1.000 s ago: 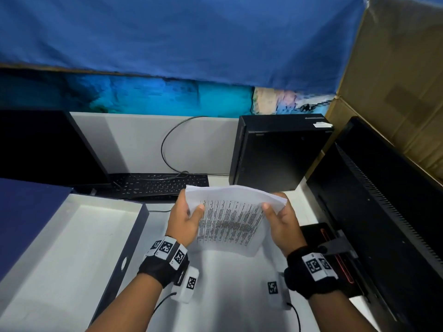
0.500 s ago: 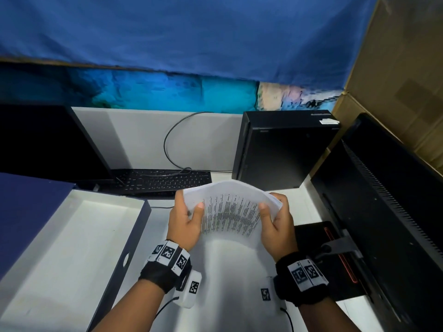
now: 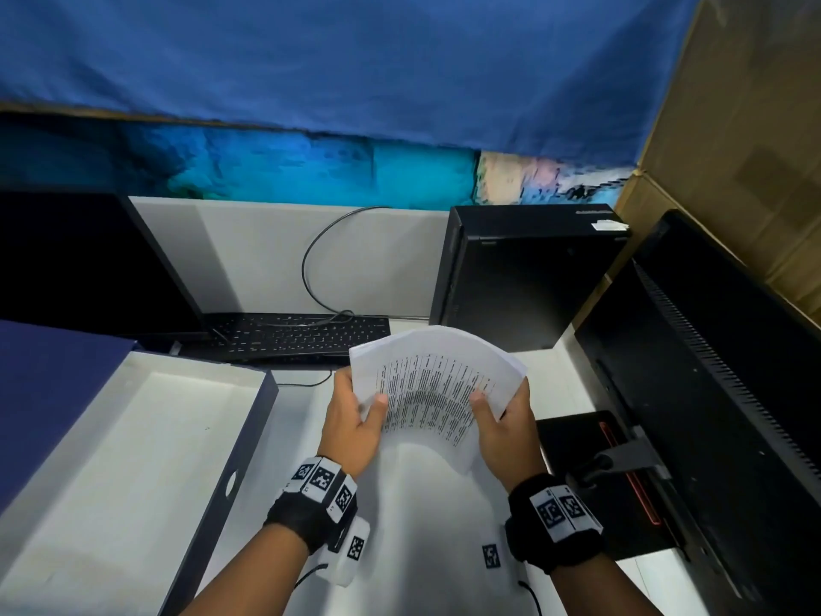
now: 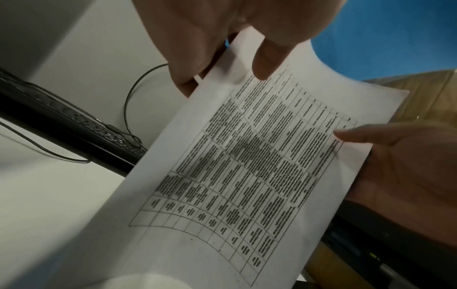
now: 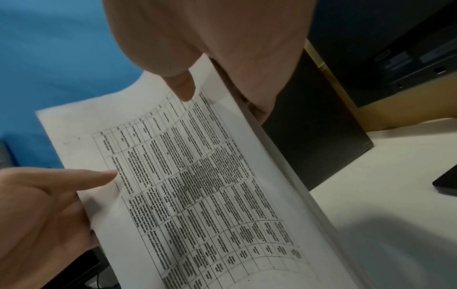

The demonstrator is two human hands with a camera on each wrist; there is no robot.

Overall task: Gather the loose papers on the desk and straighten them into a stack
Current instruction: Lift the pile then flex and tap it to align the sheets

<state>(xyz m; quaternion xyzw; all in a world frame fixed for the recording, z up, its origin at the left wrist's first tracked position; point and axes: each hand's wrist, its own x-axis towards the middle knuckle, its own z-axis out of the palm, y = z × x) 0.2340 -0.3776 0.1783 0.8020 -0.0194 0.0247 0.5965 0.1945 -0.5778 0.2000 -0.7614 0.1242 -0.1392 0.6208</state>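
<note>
A stack of white papers (image 3: pixel 433 384) printed with a table stands nearly upright over the white desk (image 3: pixel 426 517), its top bowing away from me. My left hand (image 3: pixel 355 415) grips its left edge, thumb on the printed face. My right hand (image 3: pixel 502 420) grips the right edge the same way. In the left wrist view the papers (image 4: pixel 247 166) fill the frame, with the left thumb (image 4: pixel 269 58) on the sheet. The right wrist view shows the papers (image 5: pixel 197 185) with the stacked edges at the right side.
An open white box (image 3: pixel 133 460) with a dark blue rim lies at the left. A black keyboard (image 3: pixel 293 335) and its cable sit behind the papers, a black computer tower (image 3: pixel 524 277) at the back right, and a black monitor (image 3: pixel 719 393) with its stand along the right.
Both hands have turned the papers from a slanted, flatter hold to a more upright one, and the top edge now curves in an arch. The grips stay on both sides.
</note>
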